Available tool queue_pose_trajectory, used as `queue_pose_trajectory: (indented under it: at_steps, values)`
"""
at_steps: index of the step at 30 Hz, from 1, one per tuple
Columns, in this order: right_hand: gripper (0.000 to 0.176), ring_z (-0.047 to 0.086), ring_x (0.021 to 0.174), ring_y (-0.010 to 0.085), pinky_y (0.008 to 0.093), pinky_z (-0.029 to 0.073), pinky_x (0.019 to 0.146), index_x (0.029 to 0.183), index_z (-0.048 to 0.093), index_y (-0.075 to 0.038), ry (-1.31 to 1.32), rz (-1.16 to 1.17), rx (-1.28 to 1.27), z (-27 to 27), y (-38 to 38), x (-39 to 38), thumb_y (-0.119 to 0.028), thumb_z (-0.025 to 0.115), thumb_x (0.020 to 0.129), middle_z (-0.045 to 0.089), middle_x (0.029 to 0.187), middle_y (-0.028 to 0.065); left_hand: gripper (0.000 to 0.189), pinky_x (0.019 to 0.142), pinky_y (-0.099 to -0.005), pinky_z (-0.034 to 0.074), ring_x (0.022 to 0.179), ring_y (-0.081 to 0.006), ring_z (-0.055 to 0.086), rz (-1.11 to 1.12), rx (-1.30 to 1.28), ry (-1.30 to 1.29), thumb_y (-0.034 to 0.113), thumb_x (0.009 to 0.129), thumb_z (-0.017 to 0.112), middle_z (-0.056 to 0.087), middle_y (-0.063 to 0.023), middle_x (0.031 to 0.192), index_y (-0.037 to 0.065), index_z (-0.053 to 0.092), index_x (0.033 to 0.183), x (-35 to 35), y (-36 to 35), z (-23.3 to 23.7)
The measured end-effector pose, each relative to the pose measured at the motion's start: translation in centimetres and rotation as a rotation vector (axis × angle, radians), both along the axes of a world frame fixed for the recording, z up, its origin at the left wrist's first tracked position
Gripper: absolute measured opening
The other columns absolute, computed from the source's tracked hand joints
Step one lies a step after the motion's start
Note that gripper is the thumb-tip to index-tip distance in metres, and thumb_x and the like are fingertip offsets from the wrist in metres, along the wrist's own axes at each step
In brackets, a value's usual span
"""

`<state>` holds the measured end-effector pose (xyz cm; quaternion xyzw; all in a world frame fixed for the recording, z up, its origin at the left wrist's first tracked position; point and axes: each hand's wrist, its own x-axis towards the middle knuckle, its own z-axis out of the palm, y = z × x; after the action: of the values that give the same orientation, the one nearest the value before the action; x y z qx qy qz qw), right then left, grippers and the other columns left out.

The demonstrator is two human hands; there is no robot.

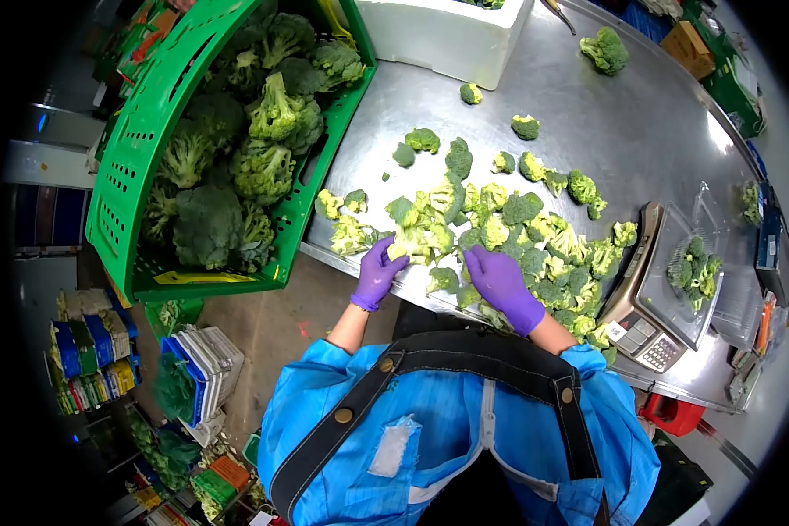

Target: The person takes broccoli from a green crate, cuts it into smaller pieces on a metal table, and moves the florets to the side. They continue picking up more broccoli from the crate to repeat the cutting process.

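"Head view: which step is judged to be in hand?"

"The picking-over of cut broccoli. A pale-green clump of broccoli florets point(409, 244) is held at the near edge of the stainless-steel surface point(622, 123); the grip of the purple-gloved left hand point(377, 273) is closed on its stalk end."

"And the purple-gloved right hand point(502, 282)?"

"It is laid palm-down on the loose heap of green florets point(535, 237). Whether anything is pinched under it cannot be told."

"What is called for next?"

"Probably a steadying hold by the right hand, so the clump can be parted, and a clear path over the heap to the grey digital scale point(649, 329), which stands just to the right."

"How many of each thing are counted?"

"Two hands. One green slotted plastic crate point(127, 175), in which roughly a dozen whole dark-green broccoli heads point(206, 223) are seen, with others perhaps hidden. One white foam box point(438, 39). One scale, on which one clear plastic tray point(706, 197), partly filled with florets, is set. One larger broccoli piece point(605, 50) is left well apart at the far side. The loose florets are too many to be counted exactly; several dozen are estimated."
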<state>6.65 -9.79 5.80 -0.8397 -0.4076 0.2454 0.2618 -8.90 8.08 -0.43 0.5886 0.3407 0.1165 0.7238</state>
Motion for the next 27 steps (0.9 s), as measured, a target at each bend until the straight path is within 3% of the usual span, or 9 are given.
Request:
queue_pose_trajectory:
  at_steps: [4, 6, 8, 10, 11, 17, 20, 24, 27]
  values:
    - [0.030, 0.058, 0.063, 0.0357, 0.0433, 0.045, 0.058, 0.082, 0.056, -0.004, 0.176, -0.208, 0.184, -0.4, -0.7, 0.5, -0.032, 0.045, 0.090, 0.059, 0.065, 0.0170, 0.053, 0.085, -0.0272, 0.047, 0.102, -0.0179, 0.055, -0.003, -0.066, -0.150, -0.009, 0.073, 0.059, 0.053, -0.0139, 0.115, -0.005, 0.041, 0.123, -1.3, 0.5, 0.8]
    - [0.030, 0.058, 0.062, 0.0354, 0.0422, 0.045, 0.057, 0.084, 0.056, -0.005, 0.272, -0.234, 0.243, -0.6, -0.8, 0.2, -0.032, 0.045, 0.090, 0.059, 0.065, 0.0162, 0.060, 0.090, -0.0313, 0.045, 0.110, -0.0216, 0.051, 0.025, -0.549, -0.429, -0.008, 0.073, 0.058, 0.049, -0.0145, 0.122, -0.003, 0.035, 0.128, -1.5, 0.6, 1.5]
    - [0.028, 0.059, 0.061, 0.0344, 0.0399, 0.045, 0.056, 0.086, 0.058, -0.005, 0.366, -0.237, 0.341, -0.1, -0.6, -0.3, -0.030, 0.046, 0.091, 0.060, 0.066, 0.0152, 0.061, 0.099, -0.0370, 0.038, 0.118, -0.0257, 0.044, -0.054, -0.738, -0.551, 0.001, 0.078, 0.058, 0.042, -0.0146, 0.130, 0.002, 0.031, 0.132, -2.3, 0.8, 0.9]
    - [0.027, 0.059, 0.059, 0.0331, 0.0388, 0.045, 0.055, 0.085, 0.057, -0.005, 0.417, -0.229, 0.340, 0.4, -0.7, -0.5, -0.028, 0.047, 0.091, 0.060, 0.066, 0.0145, 0.060, 0.103, -0.0392, 0.033, 0.123, -0.0274, 0.040, 0.060, -0.906, -0.597, 0.006, 0.081, 0.056, 0.037, -0.0150, 0.134, 0.003, 0.028, 0.135, -2.1, 0.2, 0.8]
    - [0.025, 0.060, 0.058, 0.0318, 0.0377, 0.045, 0.055, 0.085, 0.057, -0.004, 0.467, -0.220, 0.333, 0.6, -0.7, -0.6, -0.026, 0.047, 0.090, 0.061, 0.066, 0.0138, 0.060, 0.106, -0.0418, 0.028, 0.126, -0.0284, 0.035, -0.091, -0.826, -0.787, 0.009, 0.084, 0.054, 0.033, -0.0150, 0.137, 0.004, 0.026, 0.136, -2.2, 0.1, -0.2]
    - [0.017, 0.055, 0.052, 0.0237, 0.0329, 0.043, 0.050, 0.091, 0.060, -0.004, -0.030, -0.012, 0.647, 1.3, -0.6, -1.6, -0.019, 0.057, 0.083, 0.057, 0.063, 0.0107, 0.064, 0.107, -0.0435, 0.025, 0.127, -0.0292, 0.033, -0.013, -0.883, -0.716, 0.003, 0.079, 0.054, 0.033, -0.0142, 0.137, 0.003, 0.026, 0.136, -2.1, 0.2, -1.2]
    - [0.018, 0.057, 0.056, 0.0264, 0.0345, 0.045, 0.052, 0.093, 0.061, -0.005, -0.102, 0.145, 0.564, 2.5, -0.8, -1.5, -0.017, 0.060, 0.080, 0.059, 0.067, 0.0116, 0.064, 0.107, -0.0437, 0.025, 0.127, -0.0294, 0.033, -0.032, -0.876, -0.734, 0.002, 0.079, 0.054, 0.033, -0.0142, 0.137, 0.003, 0.026, 0.136, -1.8, 0.1, -1.2]
    - [0.021, 0.057, 0.055, 0.0202, 0.0309, 0.044, 0.052, 0.096, 0.061, -0.006, 0.021, -0.043, 0.666, 0.7, -0.8, -1.8, -0.023, 0.052, 0.088, 0.058, 0.065, 0.0096, 0.061, 0.105, -0.0477, 0.028, 0.123, -0.0324, 0.037, 0.036, -0.757, -0.622, 0.011, 0.081, 0.056, 0.037, -0.0149, 0.134, 0.005, 0.029, 0.135, -1.3, -0.4, 0.7]
    - [0.027, 0.053, 0.052, 0.0147, 0.0284, 0.041, 0.051, 0.096, 0.060, -0.004, 0.236, -0.137, 0.595, 1.0, -1.2, -1.6, -0.027, 0.046, 0.092, 0.053, 0.058, 0.0068, 0.052, 0.100, -0.0457, 0.035, 0.120, -0.0302, 0.042, -0.042, -0.750, -0.647, 0.011, 0.086, 0.051, 0.039, -0.0131, 0.133, 0.006, 0.032, 0.134, -3.0, 1.4, -2.6]
